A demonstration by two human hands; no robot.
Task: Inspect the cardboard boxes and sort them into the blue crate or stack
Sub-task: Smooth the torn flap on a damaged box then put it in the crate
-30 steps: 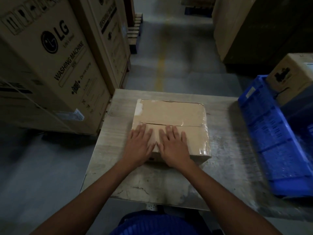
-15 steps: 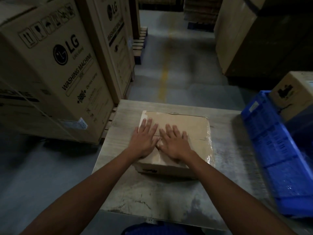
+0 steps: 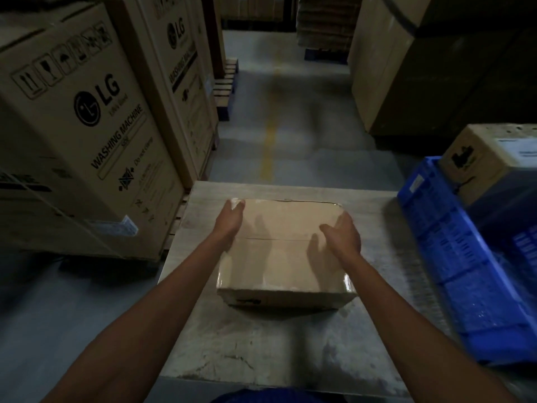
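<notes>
A flat, taped cardboard box lies on the grey table in front of me. My left hand reaches over the box's far left corner, fingers relaxed and lightly bent. My right hand hovers above the box's right side, palm turned inward, fingers loose. Neither hand grips the box. A blue crate stands at the table's right edge, and a second cardboard box sits in it.
Tall washing machine cartons stand close on the left of the table. More large cartons rise at the right rear. A concrete aisle with a yellow line runs ahead between them, with pallets beside it.
Both hands lay flat together on the middle of the box top. They have lifted off and spread apart, the left toward the far left corner and the right toward the right side.
</notes>
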